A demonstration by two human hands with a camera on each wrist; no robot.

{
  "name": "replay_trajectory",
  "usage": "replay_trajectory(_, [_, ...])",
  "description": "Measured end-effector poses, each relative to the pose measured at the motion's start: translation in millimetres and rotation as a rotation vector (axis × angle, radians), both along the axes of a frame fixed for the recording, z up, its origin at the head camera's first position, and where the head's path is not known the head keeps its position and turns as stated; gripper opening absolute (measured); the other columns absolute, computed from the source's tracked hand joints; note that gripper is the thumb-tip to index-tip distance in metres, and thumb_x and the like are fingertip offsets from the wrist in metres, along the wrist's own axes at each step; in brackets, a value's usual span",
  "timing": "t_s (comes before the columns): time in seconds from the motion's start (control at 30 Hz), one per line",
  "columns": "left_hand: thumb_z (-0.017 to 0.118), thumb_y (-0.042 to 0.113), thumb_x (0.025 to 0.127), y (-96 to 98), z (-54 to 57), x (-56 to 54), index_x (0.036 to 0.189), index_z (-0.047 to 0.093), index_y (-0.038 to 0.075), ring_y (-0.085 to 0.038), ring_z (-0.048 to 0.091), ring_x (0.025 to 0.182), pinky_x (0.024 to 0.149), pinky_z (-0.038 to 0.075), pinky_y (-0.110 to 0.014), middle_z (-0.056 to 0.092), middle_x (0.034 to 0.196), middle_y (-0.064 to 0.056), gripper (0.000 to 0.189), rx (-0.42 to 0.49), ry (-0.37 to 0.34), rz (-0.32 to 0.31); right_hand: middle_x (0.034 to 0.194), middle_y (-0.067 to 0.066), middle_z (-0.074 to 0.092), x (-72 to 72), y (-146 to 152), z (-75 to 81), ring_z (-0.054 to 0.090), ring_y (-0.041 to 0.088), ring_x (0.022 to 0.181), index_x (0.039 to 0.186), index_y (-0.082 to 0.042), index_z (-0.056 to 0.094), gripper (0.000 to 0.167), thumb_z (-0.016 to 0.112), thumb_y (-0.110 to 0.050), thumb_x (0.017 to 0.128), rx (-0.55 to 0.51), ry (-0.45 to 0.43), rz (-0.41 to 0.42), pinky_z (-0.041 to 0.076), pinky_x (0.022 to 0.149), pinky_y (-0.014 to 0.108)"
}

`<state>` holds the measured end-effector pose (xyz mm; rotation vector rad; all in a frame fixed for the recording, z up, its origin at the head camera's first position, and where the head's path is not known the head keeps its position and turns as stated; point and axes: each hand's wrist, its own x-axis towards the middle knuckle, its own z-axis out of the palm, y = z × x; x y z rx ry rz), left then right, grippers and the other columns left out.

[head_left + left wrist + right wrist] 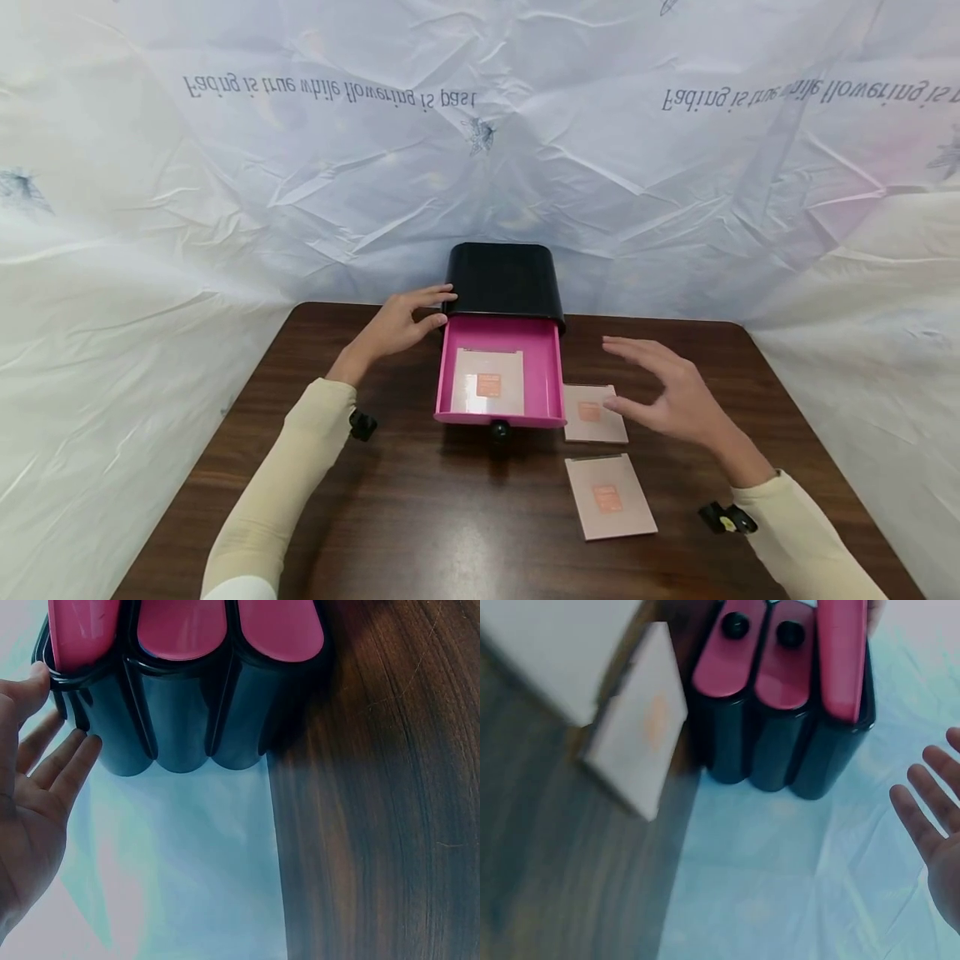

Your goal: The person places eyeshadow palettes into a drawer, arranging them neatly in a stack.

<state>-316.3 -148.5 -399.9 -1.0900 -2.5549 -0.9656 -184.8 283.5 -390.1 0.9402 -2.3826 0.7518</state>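
A black drawer box (pixel 504 279) stands at the back of the table, its top pink drawer (pixel 542 367) pulled out. Inside that drawer lies a pale pink square makeup palette (pixel 467 392) with an orange square on its lid. My left hand (pixel 397 323) rests its extended fingers against the box's left side; the left wrist view shows the fingertips (pixel 84 754) at the black casing. To the right of the drawer, my right hand (pixel 671 392) is raised with fingers spread, holding nothing. Near its thumb lies a second palette (pixel 576 427), and a third palette (pixel 630 512) lies closer to me.
The right wrist view shows two lower pink drawers (pixel 784 679) pushed in, with black round knobs. The dark wooden table (pixel 450 533) ends at the back against a white printed sheet (pixel 360 175), which also hangs at both sides.
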Motion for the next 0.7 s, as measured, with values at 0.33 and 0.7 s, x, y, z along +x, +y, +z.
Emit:
replay_trajectory(0.33, [0.063, 0.03, 0.103, 0.0, -1.5, -1.8, 0.144, 0.061, 0.014, -0.007, 0.027, 0.045, 0.059, 0.038, -0.03, 0.053, 0.153, -0.005, 0.044, -0.004, 0.005, -0.005, 0.148, -0.002, 0.057, 31.2, 36, -35.6, 0.054, 0.01, 0.129, 0.149, -0.025, 0.055, 0.09, 0.096, -0.026, 0.069, 0.08, -0.165, -0.048, 0.049, 0.096, 0.035])
replay_trajectory(0.7, [0.063, 0.03, 0.103, 0.4, -3.0, -0.4, 0.145, 0.06, 0.015, -0.008, 0.026, 0.042, 0.056, 0.037, -0.029, 0.052, 0.154, -0.004, 0.044, 0.004, -0.002, -0.006, 0.148, -0.005, 0.056, 59.3, 47, -86.6, 0.055, 0.017, 0.133, 0.15, -0.026, 0.053, 0.085, 0.091, -0.041, 0.075, 0.168, -0.388, -0.07, 0.051, 0.095, 0.051])
